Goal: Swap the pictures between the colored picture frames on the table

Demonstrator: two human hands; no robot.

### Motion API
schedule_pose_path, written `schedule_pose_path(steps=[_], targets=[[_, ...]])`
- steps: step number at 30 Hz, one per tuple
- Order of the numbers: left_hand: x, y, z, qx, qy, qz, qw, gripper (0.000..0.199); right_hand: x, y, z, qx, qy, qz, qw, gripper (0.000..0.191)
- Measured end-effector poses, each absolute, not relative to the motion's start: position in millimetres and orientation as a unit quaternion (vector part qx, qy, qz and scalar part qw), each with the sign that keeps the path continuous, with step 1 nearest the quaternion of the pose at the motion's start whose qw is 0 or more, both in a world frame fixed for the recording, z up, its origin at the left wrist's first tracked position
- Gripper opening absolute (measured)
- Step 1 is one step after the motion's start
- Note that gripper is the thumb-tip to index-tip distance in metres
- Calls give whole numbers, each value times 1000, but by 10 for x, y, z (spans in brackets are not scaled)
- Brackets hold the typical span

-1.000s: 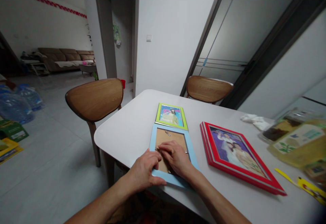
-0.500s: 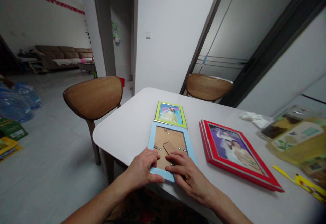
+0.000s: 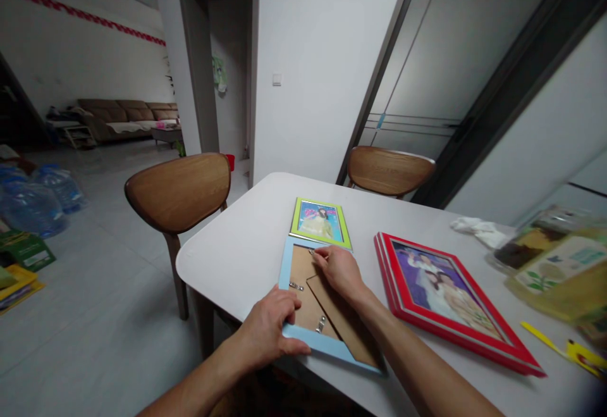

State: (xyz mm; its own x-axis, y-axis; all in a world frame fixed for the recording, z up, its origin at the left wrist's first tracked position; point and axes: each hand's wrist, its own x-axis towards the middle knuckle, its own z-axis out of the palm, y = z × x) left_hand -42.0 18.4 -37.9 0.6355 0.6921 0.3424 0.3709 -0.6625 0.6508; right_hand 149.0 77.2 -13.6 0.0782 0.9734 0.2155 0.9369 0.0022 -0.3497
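Pale and smooth, the table [image 3: 227,252] stretches before you, with a wooden chair [image 3: 183,192] off its left side. At its near edge lies the blue frame [image 3: 327,342], face down, presumably so that its brown backing [image 3: 298,306] can be reached. Your left hand [image 3: 270,325] has the near left corner between thumb and fingers, likely to stop it from sliding. Your right hand [image 3: 339,271] bends over the far end, fingertips bunched at the top clip [image 3: 312,252] (whether they pinch it, I cannot tell). Beneath your right forearm, the stand [image 3: 348,322] slants across the backing, leaving the left clip [image 3: 296,286] and near clip [image 3: 321,324] visible. Just beyond lies the green frame [image 3: 321,221], picture up; the red frame [image 3: 448,290] sits apart on the right, perhaps for elbow room.
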Motion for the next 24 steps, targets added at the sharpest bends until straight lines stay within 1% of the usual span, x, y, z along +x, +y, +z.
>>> schedule_pose_path(steps=[9, 24], targets=[[-399, 182, -410, 860, 321, 288, 274, 36, 1483, 1077, -286, -774, -604, 41, 185, 19], [-406, 116, -364, 867, 321, 278, 259, 35, 1457, 1045, -319, -801, -565, 55, 188, 22]])
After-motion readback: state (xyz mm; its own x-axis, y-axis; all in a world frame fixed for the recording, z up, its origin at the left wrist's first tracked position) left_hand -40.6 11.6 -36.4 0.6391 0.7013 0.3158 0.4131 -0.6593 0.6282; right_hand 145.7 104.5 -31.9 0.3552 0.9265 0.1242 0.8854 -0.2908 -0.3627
